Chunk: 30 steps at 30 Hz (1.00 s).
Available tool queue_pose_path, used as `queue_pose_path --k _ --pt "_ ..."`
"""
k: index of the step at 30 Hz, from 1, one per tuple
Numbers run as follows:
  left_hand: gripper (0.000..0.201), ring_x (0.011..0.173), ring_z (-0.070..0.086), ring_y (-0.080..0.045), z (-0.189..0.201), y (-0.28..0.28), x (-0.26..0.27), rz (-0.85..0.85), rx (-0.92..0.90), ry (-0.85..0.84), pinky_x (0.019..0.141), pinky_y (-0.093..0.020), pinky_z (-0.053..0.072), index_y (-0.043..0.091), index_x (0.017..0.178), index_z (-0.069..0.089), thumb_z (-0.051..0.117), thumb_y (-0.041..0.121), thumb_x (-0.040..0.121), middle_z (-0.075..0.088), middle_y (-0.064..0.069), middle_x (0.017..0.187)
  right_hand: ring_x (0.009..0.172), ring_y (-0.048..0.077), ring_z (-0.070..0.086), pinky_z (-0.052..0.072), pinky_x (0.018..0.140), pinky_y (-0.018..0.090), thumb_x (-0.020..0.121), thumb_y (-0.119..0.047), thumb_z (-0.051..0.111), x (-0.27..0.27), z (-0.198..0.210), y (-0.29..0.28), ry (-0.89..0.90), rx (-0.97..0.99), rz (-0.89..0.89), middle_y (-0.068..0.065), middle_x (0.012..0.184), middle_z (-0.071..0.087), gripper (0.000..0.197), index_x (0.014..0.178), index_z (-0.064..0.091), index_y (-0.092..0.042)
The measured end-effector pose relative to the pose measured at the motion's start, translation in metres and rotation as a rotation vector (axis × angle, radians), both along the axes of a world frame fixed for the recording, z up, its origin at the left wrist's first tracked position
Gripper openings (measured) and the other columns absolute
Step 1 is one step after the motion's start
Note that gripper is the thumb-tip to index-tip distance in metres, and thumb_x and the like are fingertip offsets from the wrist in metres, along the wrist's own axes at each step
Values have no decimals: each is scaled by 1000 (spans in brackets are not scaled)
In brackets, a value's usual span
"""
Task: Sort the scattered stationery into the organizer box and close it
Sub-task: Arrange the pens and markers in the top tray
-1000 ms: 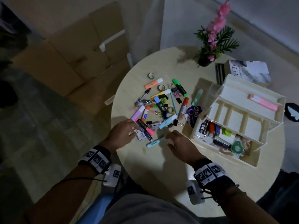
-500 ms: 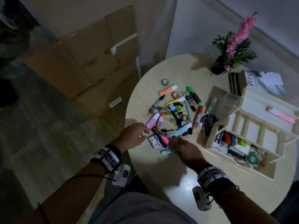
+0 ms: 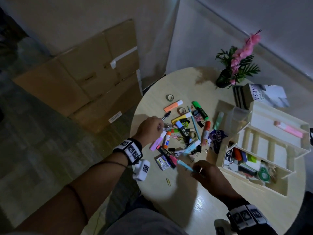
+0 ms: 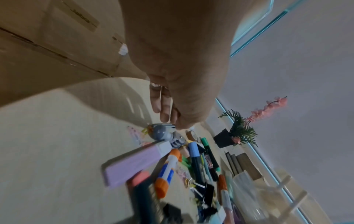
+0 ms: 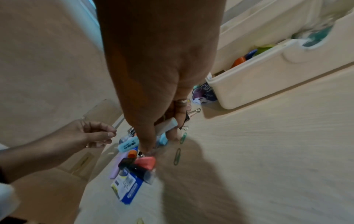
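Note:
Markers, highlighters, glue sticks and binder clips lie heaped on the round table (image 3: 177, 200). My left hand (image 3: 152, 128) reaches over the heap's left side. Its fingertips (image 4: 166, 116) hover at a small grey metal tool (image 4: 161, 133), and I see nothing held in them. A purple highlighter (image 3: 157, 141) lies just below that hand. My right hand (image 3: 203, 172) grips a light blue pen (image 3: 184, 165) at the heap's near edge, its end showing between the fingers (image 5: 168, 123). The cream organizer box (image 3: 260, 148) stands open on the right, tiers spread, with its lower tray part filled.
A potted pink flower (image 3: 237, 68) and stacked books (image 3: 250, 97) sit behind the box. A clear cup (image 3: 237, 116) stands beside it. Loose paper clips (image 3: 168, 181) lie near the table's front edge. Flat cardboard boxes (image 3: 93, 73) lean against the wall on the left.
My right hand closed on the light blue pen that lay on the table. My left hand moved from the heap's near edge up to the grey tool.

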<state>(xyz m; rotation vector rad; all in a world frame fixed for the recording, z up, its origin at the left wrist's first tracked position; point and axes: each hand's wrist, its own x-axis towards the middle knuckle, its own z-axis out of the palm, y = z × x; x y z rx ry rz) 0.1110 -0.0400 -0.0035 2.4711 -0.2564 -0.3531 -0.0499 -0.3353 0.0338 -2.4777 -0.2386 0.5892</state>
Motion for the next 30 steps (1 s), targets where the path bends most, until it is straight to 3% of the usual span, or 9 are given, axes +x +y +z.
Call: queue_pose_path --k 4,8,13,16,23,26,30 --pt "14 98 68 -23 2 -18 42 54 84 -55 82 -40 61 16 108 74 73 15 95 71 -4 109 80 7 66 49 66 15 92 -28 80 6 15 7 -56 88 -143 -16 93 66 14 99 68 -30" --pt "18 98 69 -30 -6 -33 75 52 167 -78 81 -43 62 14 109 71 75 19 92 69 -8 107 83 1 73 51 69 8 89 -14 84 10 31 17 -110 241 -286 -14 98 73 19 101 70 -19" --pt "32 94 73 -33 -14 -45 93 23 210 20 78 -41 62 13 102 69 82 37 85 74 -11 103 67 15 68 53 59 27 87 -15 85 12 50 26 -126 313 -437 -14 90 74 23 96 69 -28" --pt "43 91 75 -29 -20 -47 94 53 230 75 78 -41 63 14 99 68 91 42 77 75 -9 100 70 18 68 54 61 28 86 -17 85 12 52 25 -115 331 -500 -15 93 75 24 98 69 -30" --pt "25 86 76 -29 -19 -40 86 6 186 112 74 -39 65 8 95 74 87 24 80 77 -11 93 75 13 72 55 68 32 90 -20 79 14 53 27 -42 485 -726 -9 88 78 8 96 75 -22" --pt "22 83 74 -27 -12 -40 85 -27 126 51 69 -36 63 12 95 70 84 22 81 75 -8 90 72 20 66 54 68 45 95 -30 69 16 60 25 -70 498 -736 -8 86 76 10 98 73 -22" --pt "29 79 72 -26 8 -52 85 -30 14 -59 65 -32 56 16 108 71 79 23 81 76 -6 85 76 22 69 57 70 34 95 -33 68 19 70 10 -102 506 -776 1 84 75 15 102 70 -19"
